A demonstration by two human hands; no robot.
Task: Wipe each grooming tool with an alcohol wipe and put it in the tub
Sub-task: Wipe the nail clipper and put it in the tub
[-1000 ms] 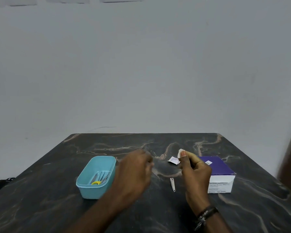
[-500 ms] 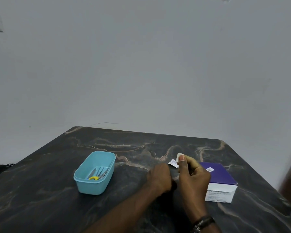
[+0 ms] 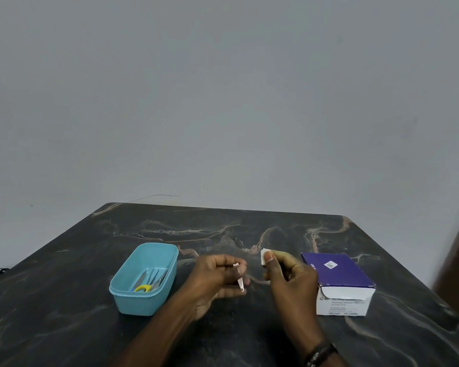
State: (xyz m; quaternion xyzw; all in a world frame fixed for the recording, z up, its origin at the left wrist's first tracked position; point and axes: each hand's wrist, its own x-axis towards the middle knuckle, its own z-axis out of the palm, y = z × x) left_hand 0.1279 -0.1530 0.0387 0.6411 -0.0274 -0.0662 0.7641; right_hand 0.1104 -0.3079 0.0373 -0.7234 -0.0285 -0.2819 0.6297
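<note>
Shiny metal shows in the left hand (image 3: 217,278): it is a small nail clipper (image 3: 240,279), held up off the table with the fingers curled round it. One end sticks up by the thumb and the other end points down. The right hand (image 3: 289,274) is just beside it, a little to the right. The two hands are close but do not touch. The right hand pinches a small white wipe (image 3: 265,256) between thumb and fingers, and the wipe sticks up at the far side of the hand. A dark band (image 3: 319,353) goes round the right wrist.

To the left of the left hand sits a light blue tub (image 3: 122,295) on the table. Inside it lie some thin metal tools (image 3: 154,277) and little scissors with yellow handles (image 3: 142,288). I cannot tell just what each thin tool is.

To the right of the right hand sits a box (image 3: 339,279) with a purple top and a white front. The words on the front are too blurry to read. A small white sticker (image 3: 330,265) is on its top.

All of this rests on a dark table (image 3: 64,327) with pale wavy lines like stone. Behind the table is a plain grey wall (image 3: 223,102).
</note>
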